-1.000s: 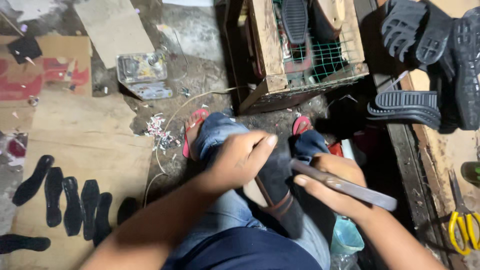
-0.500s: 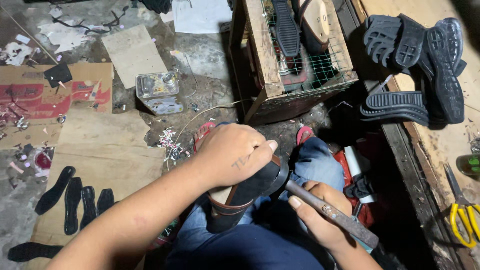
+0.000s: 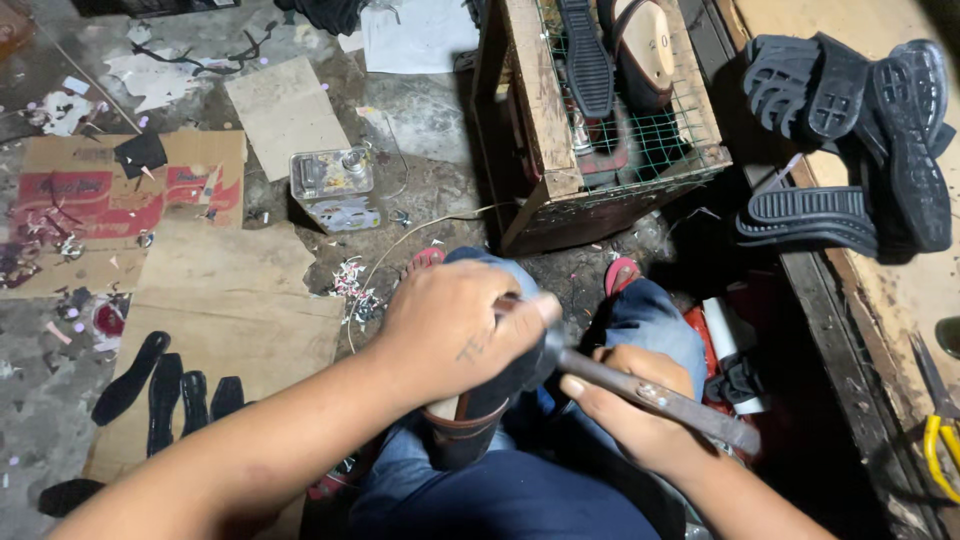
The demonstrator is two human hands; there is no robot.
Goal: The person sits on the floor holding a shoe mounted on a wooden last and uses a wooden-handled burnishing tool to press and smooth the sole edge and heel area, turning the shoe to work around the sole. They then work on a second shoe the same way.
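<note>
Left of the shoe (image 3: 470, 425), black insoles (image 3: 160, 385) lie on cardboard. The left hand (image 3: 455, 335) clamps over the shoe on the lap; it seems stiff and light, best gripped around its middle. Right of it, the right hand (image 3: 635, 415) grasps a hammer (image 3: 650, 395), head probably touching the shoe.

Rough wooden crate (image 3: 545, 110), worn metal hammer (image 3: 660, 400), matt black rubber soles (image 3: 850, 120).

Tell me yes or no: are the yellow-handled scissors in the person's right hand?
No; the right hand grips a hammer, while the yellow-handled scissors lie apart on the wooden ledge at the far right.
</note>
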